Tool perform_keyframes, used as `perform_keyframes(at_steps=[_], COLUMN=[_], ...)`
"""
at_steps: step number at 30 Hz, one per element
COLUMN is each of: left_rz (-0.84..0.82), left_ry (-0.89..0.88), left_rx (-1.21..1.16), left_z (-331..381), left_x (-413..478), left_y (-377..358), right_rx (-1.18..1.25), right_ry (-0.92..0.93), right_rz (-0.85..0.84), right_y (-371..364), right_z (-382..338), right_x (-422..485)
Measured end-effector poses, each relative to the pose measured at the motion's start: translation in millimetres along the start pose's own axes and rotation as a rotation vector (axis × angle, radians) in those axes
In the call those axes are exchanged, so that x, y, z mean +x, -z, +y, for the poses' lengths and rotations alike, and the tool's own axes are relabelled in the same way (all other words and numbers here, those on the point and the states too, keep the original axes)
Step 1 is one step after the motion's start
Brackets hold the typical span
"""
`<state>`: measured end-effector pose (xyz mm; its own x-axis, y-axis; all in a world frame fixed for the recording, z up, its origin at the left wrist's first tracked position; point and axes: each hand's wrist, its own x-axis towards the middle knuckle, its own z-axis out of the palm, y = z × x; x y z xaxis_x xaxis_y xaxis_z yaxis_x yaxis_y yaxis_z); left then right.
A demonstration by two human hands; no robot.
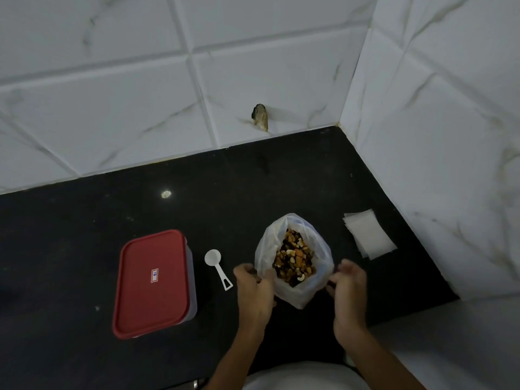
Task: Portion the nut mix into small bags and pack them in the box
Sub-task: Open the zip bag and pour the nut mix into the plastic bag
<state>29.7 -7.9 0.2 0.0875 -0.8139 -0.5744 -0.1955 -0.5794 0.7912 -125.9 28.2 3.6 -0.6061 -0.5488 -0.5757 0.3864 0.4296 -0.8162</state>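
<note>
Gripping opposite sides of the plastic bag [267, 249] near centre, the left hand [251, 288] and right hand [349, 288] apparently pinched its rim with curled fingers, its mouth open upward over brown nut mix [294, 260]. Left of it lay a white scoop [218, 267], bowl pointing far, then the red-lidded box [152, 282], long axis near-to-far. Flat small bags [370, 237] sat far right.

black polished counter [84, 249] set into corner, dimly lit. rear wall [112, 94] clad in large white marble-veined tiles. side wall [450, 122] tiled alike, joined at counter's far right corner. broken hole [260, 117] seen low in rear wall, just above counter's back edge. small light reflection [166, 194] caught on counter near back edge.
</note>
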Motion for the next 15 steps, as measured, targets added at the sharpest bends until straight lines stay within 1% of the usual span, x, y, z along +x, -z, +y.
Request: perform_keyframes(at_steps=[1, 3, 5, 6, 7, 9, 11, 13, 15], left_rz=[0.046, 0.091, 0.090, 0.094, 0.106, 0.118, 0.094, 0.002, -0.130], left_ry=[-0.094, -0.232, -0.307, -0.343, -0.372, -0.406, -0.393, -0.255, -0.048], left_rx=[0.105, 0.322, 0.458, 0.494, 0.500, 0.454, 0.330, 0.075, -0.201], left_z=[4.2, 10.9, 14.2, 14.2, 13.0, 11.4, 8.5, 9.9, 13.3], left_x=[2.6, 13.0, 26.5, 32.5, 38.3, 43.3, 47.8, 50.6, 52.3], left_y=[2.0, 2.0, -0.4, -1.3, -2.0, -1.0, 2.7, 6.5, 8.0], right_rx=[-0.089, -0.385, -0.596, -0.637, -0.633, -0.544, -0.474, -0.436, -0.363], right_ry=[0.158, 0.417, 0.554, 0.566, 0.559, 0.527, 0.472, 0.347, 0.166], right_rz=[0.008, -0.009, -0.045, -0.053, -0.053, -0.064, -0.086, -0.110, -0.139], right_y=[0.6, -3.9, -10.9, -13.7, -15.4, -16.5, -16.7, -17.1, -19.6], right_z=[-2.6, -6.9, -8.2, -9.6, -10.0, -12.4, -17.9, -21.8, -23.7], right_x=[-1.0, 3.3, 15.1, 20.8, 27.5, 40.0, 46.7, 53.8, 61.4])
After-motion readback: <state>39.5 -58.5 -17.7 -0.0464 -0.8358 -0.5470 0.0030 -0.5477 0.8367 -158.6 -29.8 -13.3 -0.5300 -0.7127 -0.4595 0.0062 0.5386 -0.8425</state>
